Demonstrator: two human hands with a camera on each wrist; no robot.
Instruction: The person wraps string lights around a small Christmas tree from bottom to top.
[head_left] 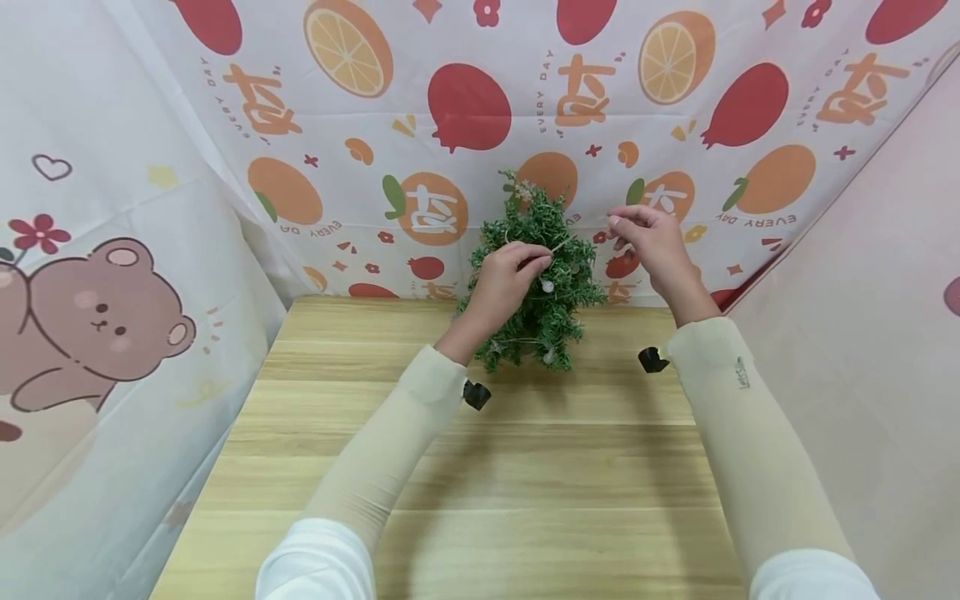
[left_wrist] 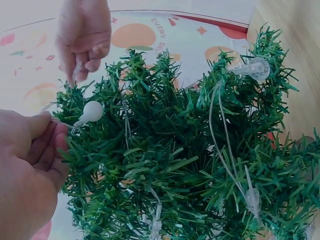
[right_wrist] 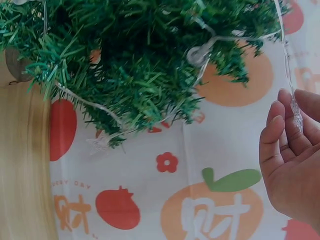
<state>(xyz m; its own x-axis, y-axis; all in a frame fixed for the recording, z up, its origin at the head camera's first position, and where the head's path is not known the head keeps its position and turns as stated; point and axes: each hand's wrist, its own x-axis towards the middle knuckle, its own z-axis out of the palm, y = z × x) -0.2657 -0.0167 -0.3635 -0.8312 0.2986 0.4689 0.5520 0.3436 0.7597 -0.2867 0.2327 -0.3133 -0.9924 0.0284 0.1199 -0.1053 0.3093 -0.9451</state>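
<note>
A small artificial Christmas tree [head_left: 536, 317] stands at the back of the table, wound with a clear-wired string of lights [right_wrist: 91, 103]. At its upper front, my left hand [head_left: 498, 283] pinches the light wire between thumb and fingers, just beside a round white bulb [left_wrist: 93, 111]. Off the tree's right side, my right hand [head_left: 660, 250] is raised and holds another stretch of that wire, with a clear piece [right_wrist: 296, 112] of the string between its thumb and fingers. A clear star-shaped light [right_wrist: 98, 143] and a clear round bulb [left_wrist: 258, 68] sit among the branches.
The wooden table [head_left: 570, 475] reaches back to a fruit-printed cloth [head_left: 480, 196] close behind the tree. A bear-printed cloth [head_left: 127, 308] hangs at the left, and a pale cloth [head_left: 862, 333] at the right. Small black mounts [head_left: 476, 395] sit at both wrists.
</note>
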